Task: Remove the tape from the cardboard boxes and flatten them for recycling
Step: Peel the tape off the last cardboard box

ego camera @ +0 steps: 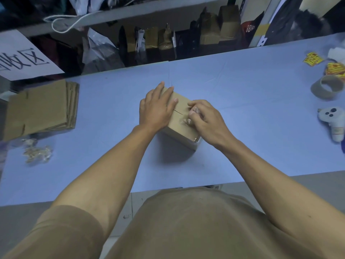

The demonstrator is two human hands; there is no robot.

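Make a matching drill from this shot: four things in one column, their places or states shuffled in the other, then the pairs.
Things:
1. left hand
2. right hand
3. flattened boxes
4. tape core

Places or states:
A. stacked at table's left edge
B. pinching clear tape on the box
C. lying flat on the box top
D. on the table, far right

Pairs: 1-C, 2-B, 3-A, 4-D

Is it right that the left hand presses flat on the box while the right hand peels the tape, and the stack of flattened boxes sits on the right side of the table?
Not quite. The head view shows the stack of flattened boxes on the left side of the table, not the right. The rest holds: the left hand presses flat on the box while the right hand peels the tape.
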